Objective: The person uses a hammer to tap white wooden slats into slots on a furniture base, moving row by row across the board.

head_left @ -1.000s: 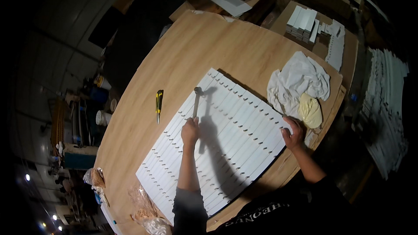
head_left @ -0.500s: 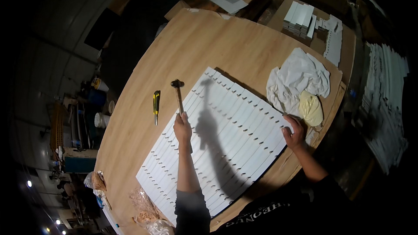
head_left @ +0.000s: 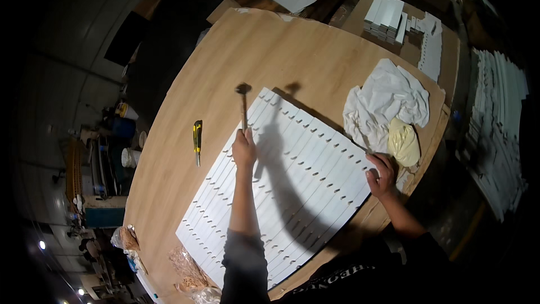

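Observation:
My left hand (head_left: 244, 151) grips a hammer (head_left: 244, 107) by its handle, the dark head raised and pointing away from me. Under it lies a row of long white strips (head_left: 315, 191), set side by side like one panel, with rows of small wooden dowels standing in them. At the strips' right corner, my right hand (head_left: 382, 175) holds the outermost strip, thumb on top and fingers along its edge. To the left of the strips a yellow and black utility knife (head_left: 197, 142) lies on the wooden table (head_left: 253, 45).
White cloth (head_left: 382, 95) and a pale yellow bundle (head_left: 403, 142) sit to the right. Clear bags of small wooden pieces (head_left: 187, 267) lie at the near left. Beyond the far right edge are stacked white blocks (head_left: 385, 18) and, lower down, a pile of long white strips (head_left: 495, 129).
My left hand has moved slightly away from me and right, and the hammer has swung upright with its head farther right. My right hand has stayed at the corner.

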`<state>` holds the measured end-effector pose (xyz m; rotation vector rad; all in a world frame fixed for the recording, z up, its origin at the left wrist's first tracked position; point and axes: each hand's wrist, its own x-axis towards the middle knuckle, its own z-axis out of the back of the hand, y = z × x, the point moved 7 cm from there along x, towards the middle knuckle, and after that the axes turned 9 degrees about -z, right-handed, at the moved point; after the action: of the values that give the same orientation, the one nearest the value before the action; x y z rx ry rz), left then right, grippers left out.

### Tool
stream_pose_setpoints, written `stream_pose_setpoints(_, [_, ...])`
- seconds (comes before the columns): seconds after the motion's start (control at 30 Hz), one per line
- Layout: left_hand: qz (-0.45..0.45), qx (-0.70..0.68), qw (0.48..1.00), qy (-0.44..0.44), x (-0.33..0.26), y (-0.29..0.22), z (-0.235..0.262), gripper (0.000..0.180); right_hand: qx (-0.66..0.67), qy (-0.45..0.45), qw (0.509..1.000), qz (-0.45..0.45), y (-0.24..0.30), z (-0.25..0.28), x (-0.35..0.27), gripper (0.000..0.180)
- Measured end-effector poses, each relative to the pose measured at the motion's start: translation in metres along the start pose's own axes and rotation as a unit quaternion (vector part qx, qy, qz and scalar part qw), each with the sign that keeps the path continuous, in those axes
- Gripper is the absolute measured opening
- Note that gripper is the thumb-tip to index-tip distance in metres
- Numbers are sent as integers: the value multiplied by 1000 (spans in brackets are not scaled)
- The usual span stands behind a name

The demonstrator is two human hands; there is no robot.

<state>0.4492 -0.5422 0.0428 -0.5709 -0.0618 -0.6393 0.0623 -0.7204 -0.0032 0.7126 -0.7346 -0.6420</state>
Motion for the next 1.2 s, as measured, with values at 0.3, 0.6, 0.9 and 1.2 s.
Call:
stream_pose_setpoints(0.3, [22,-62,998,10,12,2,-6,39,49,17,998,-27,-6,0,2,40])
stream_pose_setpoints(0.6, [50,-48,994,87,11,-3,-18,48,56,7,998,-34,-8,-2,2,40])
stream_pose_setpoints(0.9, [73,-61,992,88,-5,13,-11,46,62,7,998,-21,-7,-3,2,40])
stream_pose_setpoints(1.2, [56,16,994,89,-12,-2,-24,40,67,15,997,-23,-5,-3,2,40])
